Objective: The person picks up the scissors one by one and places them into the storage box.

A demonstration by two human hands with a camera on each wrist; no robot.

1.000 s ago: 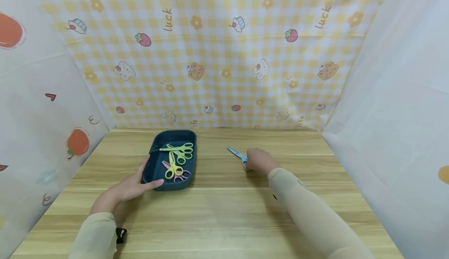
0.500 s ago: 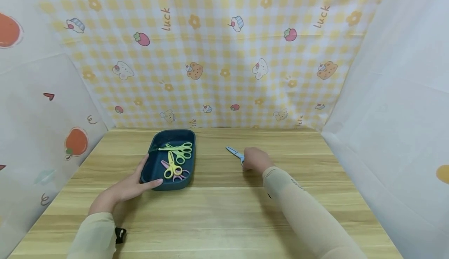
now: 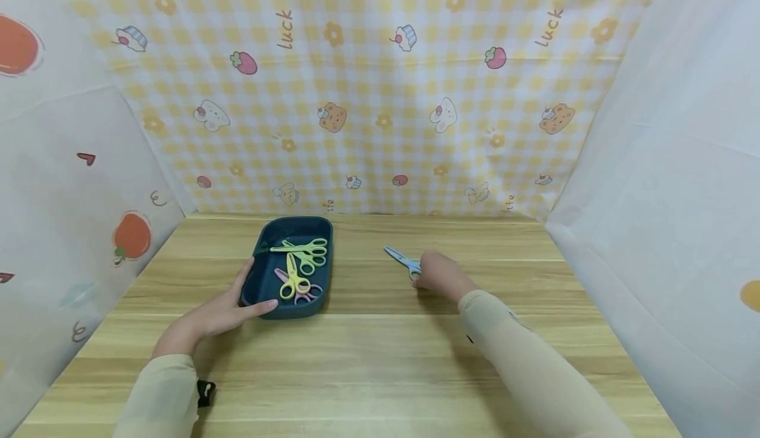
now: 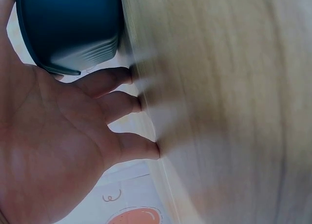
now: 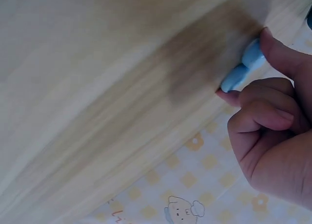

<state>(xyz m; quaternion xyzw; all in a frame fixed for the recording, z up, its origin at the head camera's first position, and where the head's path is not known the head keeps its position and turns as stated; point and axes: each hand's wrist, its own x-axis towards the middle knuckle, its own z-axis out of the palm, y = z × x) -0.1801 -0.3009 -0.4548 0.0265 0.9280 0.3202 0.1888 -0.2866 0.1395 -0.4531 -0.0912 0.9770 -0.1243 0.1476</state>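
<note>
A dark teal tray (image 3: 325, 286) holds several small scissors: green scissors (image 3: 311, 248), yellow scissors (image 3: 291, 280) and pink scissors (image 3: 315, 295). Against its near left corner rests my left hand (image 3: 216, 314), thumb along the near wall and index finger along the left side. In the left wrist view, the other fingers (image 4: 122, 104) reach down to the table fairly straight. To the right of the tray, my right hand (image 3: 442, 274) pinches blue scissors (image 3: 399, 257) by the handles, between thumb and a finger. The blades point toward the back left, low over the table; my hand hides part of the handles.
The wooden table (image 3: 362, 372) ends at a yellow checked cloth (image 3: 380, 95) behind. White cloth walls (image 3: 665, 181) close off both sides. A black clip or strap piece (image 3: 205, 393) shows beside my left sleeve.
</note>
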